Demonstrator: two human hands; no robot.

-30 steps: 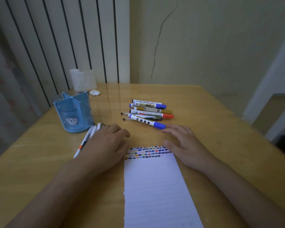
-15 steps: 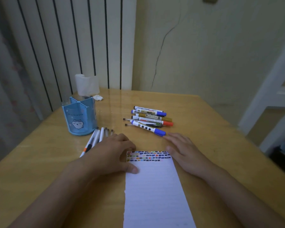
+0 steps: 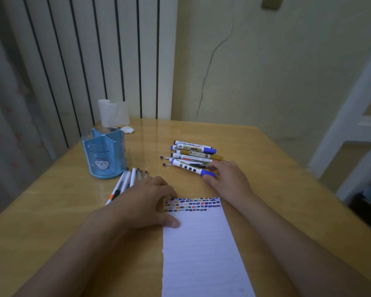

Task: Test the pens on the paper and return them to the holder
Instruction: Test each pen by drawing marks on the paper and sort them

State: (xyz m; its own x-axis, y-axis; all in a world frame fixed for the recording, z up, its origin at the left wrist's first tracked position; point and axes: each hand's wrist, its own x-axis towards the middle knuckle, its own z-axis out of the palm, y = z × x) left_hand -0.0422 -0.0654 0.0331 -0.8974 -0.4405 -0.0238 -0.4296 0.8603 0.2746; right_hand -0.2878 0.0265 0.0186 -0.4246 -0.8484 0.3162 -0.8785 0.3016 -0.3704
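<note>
Blue holder [image 3: 104, 156] looks empty (all pens out). Right hand [image 3: 228, 181] pinches a blue-capped marker [image 3: 192, 168]; left hand [image 3: 147, 200], fingers curled, presses the paper [image 3: 201, 249], holding nothing.

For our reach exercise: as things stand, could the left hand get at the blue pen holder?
Probably yes. The left hand rests on the paper's edge, the pen holder stands just beyond it, and only thin pens lie flat between, so nothing tall blocks the way.
</note>
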